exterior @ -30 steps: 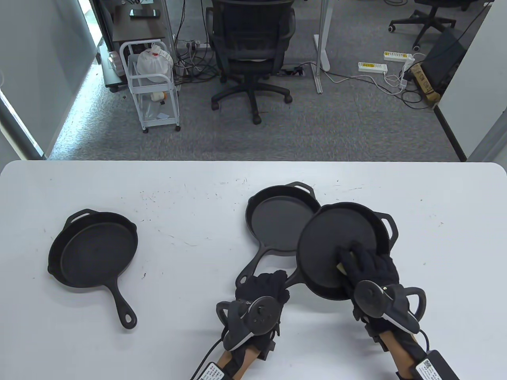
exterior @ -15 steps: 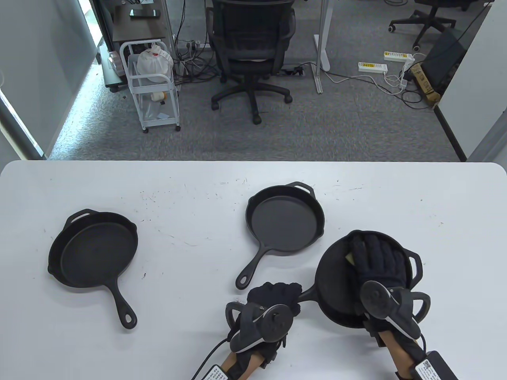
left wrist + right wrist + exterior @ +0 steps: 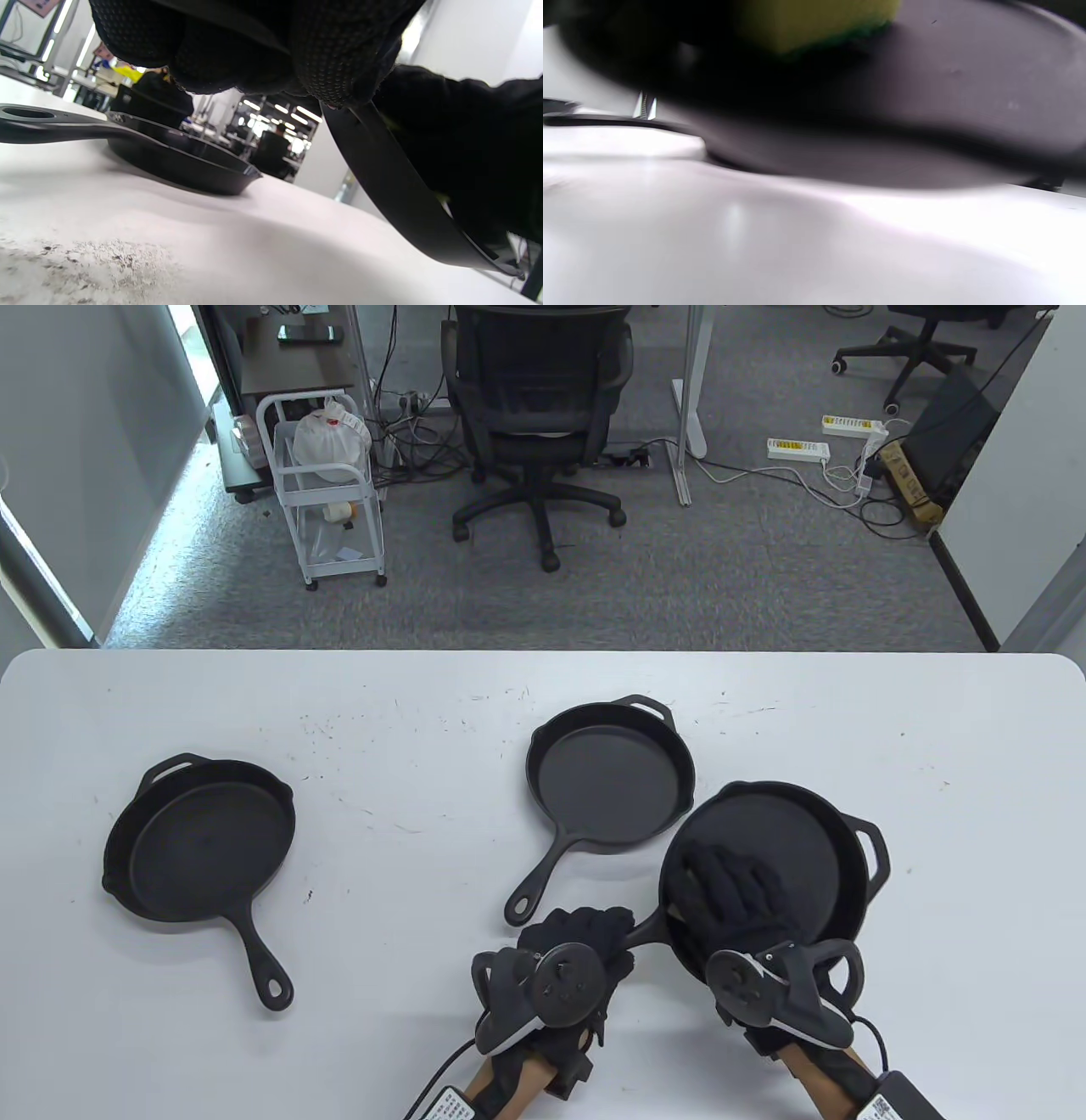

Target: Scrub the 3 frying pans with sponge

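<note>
Three black cast-iron frying pans lie on the white table (image 3: 407,704): a left pan (image 3: 204,840), a middle pan (image 3: 611,776) and a right pan (image 3: 789,848). My left hand (image 3: 585,935) grips the right pan's handle (image 3: 649,929); in the left wrist view its fingers (image 3: 254,46) curl over that handle, above the pan's rim (image 3: 382,182). My right hand (image 3: 721,878) lies inside the right pan at its near-left side and holds the sponge under its fingers. The glove hides the sponge in the table view. It shows yellow with a green layer in the right wrist view (image 3: 814,21), against the pan's floor (image 3: 958,76).
The middle pan's handle (image 3: 534,886) points at my left hand and ends just beside it. That pan (image 3: 182,156) sits close to the held one. Beyond the table's far edge stand an office chair (image 3: 539,407) and a white cart (image 3: 327,492) on grey carpet.
The right pan moved off the middle pan toward the near right, then edged back left. My right hand slid the sponge from the pan's far side to its near left.
</note>
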The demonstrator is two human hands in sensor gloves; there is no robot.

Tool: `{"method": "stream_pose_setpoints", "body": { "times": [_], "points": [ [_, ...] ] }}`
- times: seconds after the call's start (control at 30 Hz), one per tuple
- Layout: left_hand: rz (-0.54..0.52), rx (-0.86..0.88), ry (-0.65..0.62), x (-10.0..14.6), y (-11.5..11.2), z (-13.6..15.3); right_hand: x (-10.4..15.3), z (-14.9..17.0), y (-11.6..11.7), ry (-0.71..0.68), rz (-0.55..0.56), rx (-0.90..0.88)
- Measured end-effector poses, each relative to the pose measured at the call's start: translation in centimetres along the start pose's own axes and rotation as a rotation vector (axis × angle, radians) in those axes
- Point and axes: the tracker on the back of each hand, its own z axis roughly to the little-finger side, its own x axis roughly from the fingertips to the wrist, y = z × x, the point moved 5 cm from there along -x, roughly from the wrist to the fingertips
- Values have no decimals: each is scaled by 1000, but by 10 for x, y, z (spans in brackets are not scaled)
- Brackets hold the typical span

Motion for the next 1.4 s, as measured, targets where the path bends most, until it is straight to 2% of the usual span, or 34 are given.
{"method": "stream_pose_setpoints", "body": {
  "times": [0.13,0.23,0.33,0.4,0.53,0.67,0.7,0.77,0.83,0.97,1.03,1.2,1.3,1.4],
  "points": [
    [-3,-60,-20,1,0,-7,-3,49,-1,187,-2,-105],
    [-40,-45,27,1,3,0,-6,67,12,230,-55,-103],
    [-103,-60,92,2,10,11,-11,55,27,138,-171,-88],
    [-127,-51,126,4,14,18,-11,39,30,77,-186,-47],
    [-117,-4,126,5,16,21,-4,-3,21,-82,-132,11],
    [-38,19,64,2,8,11,0,-20,14,-152,-66,-23],
    [-1,25,45,2,4,6,0,-16,10,-125,-42,-32],
    [-2,-6,15,2,5,0,-2,-1,7,-58,-32,-41],
    [7,-45,-11,3,5,-7,-4,24,2,65,11,-74],
    [-33,-52,1,4,10,-8,-5,60,4,206,6,-114],
    [-74,-50,26,5,14,-2,-7,67,7,217,-19,-130],
    [-123,-90,78,6,23,10,-10,51,18,171,-122,-61],
    [-163,-71,106,8,28,16,-10,41,20,130,-131,-45],
    [-146,-11,130,7,28,21,-9,38,18,114,-116,-37]
  ]
}}
